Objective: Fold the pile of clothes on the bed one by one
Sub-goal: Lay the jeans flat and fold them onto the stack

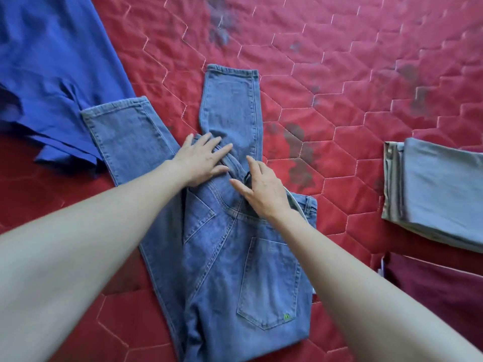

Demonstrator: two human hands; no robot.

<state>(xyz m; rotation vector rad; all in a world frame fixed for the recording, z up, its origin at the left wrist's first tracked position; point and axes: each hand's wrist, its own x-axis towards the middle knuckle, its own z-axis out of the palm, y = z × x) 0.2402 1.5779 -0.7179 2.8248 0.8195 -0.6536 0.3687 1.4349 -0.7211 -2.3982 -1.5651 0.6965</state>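
Both hands press flat, fingers spread, on the jeans [222,246] at the crotch: left hand [201,163] toward the splayed leg, right hand [261,189] beside the straight one running away.

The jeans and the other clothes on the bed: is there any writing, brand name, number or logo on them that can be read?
Small green stitched mark on the back pocket of the jeans: a logo of sorts, too small to read as letters.
Folded light denim at the right: no text visible.
Blue garment at the upper left: no text visible.
Red quilted bedcover: only stitching and stains, no words.
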